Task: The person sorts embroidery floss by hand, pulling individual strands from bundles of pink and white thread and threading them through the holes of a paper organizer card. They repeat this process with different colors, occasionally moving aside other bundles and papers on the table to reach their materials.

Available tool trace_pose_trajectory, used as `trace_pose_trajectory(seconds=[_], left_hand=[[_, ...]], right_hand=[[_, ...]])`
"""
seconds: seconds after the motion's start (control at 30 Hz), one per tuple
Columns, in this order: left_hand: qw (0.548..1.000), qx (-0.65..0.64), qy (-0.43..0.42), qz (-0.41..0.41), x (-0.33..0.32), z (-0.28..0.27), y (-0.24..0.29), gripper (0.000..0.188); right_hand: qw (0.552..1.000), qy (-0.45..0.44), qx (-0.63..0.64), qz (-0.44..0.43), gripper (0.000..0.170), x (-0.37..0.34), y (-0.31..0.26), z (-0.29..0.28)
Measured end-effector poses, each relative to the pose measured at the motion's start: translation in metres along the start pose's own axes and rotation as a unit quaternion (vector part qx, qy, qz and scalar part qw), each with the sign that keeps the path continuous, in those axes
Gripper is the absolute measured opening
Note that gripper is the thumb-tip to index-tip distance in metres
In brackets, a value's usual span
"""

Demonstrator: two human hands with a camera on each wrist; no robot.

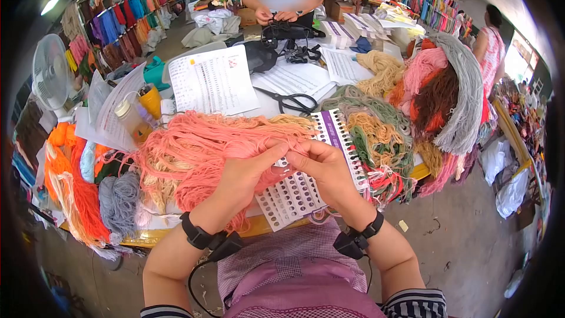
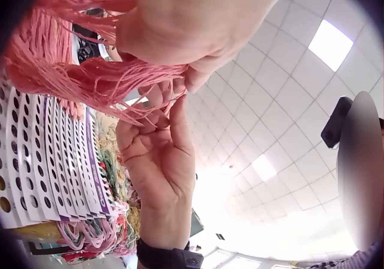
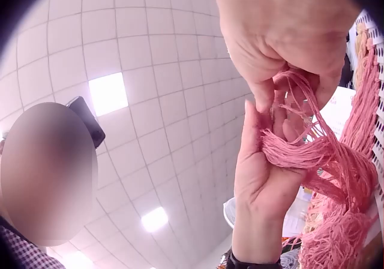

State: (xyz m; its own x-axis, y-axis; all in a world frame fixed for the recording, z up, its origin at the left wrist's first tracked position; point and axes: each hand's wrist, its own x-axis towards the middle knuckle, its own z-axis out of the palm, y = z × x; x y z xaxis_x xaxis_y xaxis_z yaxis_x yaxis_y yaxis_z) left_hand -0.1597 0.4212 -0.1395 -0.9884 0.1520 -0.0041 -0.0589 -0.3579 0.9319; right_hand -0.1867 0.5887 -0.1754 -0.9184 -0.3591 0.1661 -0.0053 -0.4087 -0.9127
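Pink yarn [image 1: 194, 147] lies in a thick bundle across the near table, its right end raised between both hands. The left hand [image 1: 250, 171] grips a gathered strand bundle, which in the right wrist view passes over its palm as a pink loop [image 3: 300, 152]. Thumb and fingers of the right hand [image 1: 326, 174] pinch thin strands close to the left thumb tip; in the left wrist view the right hand [image 2: 159, 161] has its fingers curled at the loose strands [image 2: 144, 92]. Below the hands lie white cards with rows of holes [image 1: 288, 200].
Black scissors [image 1: 288, 101] and printed sheets [image 1: 215, 79] lie beyond the yarn. Green and tan skeins [image 1: 382, 135] are at the right, orange yarn [image 1: 76, 182] at the left, near a fan [image 1: 52, 70]. Another person [image 1: 282, 0] stands across the table.
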Motion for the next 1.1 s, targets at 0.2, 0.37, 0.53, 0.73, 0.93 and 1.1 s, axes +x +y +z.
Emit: trace_pose_trajectory(seconds=[0.2, 0.37, 0.53, 0.73, 0.93, 1.1], left_hand=[[0.999, 0.014, 0.053, 0.000, 0.002, -0.001, -0.003, 0.017], [0.991, -0.128, 0.042, -0.012, 0.006, -0.026, 0.011, 0.016], [0.952, -0.238, 0.167, 0.093, -0.017, -0.196, 0.082, 0.029], [0.937, -0.196, 0.264, 0.121, -0.093, -0.374, 0.127, 0.021], [0.849, 0.006, 0.478, 0.226, -0.137, -0.463, 0.161, 0.020], [0.586, 0.436, 0.577, 0.365, -0.146, -0.537, 0.172, 0.021]], right_hand=[[1.000, 0.002, 0.012, -0.016, 0.007, -0.002, 0.004, -0.001], [0.978, 0.004, 0.199, 0.063, 0.015, -0.007, -0.015, -0.009], [0.967, 0.109, -0.219, 0.066, 0.014, -0.030, -0.090, -0.105], [0.836, 0.236, -0.495, 0.012, 0.012, -0.047, -0.207, -0.224], [0.351, 0.509, -0.766, -0.174, 0.022, -0.078, -0.314, -0.357], [0.259, 0.574, -0.769, -0.115, 0.028, -0.115, -0.359, -0.354]])
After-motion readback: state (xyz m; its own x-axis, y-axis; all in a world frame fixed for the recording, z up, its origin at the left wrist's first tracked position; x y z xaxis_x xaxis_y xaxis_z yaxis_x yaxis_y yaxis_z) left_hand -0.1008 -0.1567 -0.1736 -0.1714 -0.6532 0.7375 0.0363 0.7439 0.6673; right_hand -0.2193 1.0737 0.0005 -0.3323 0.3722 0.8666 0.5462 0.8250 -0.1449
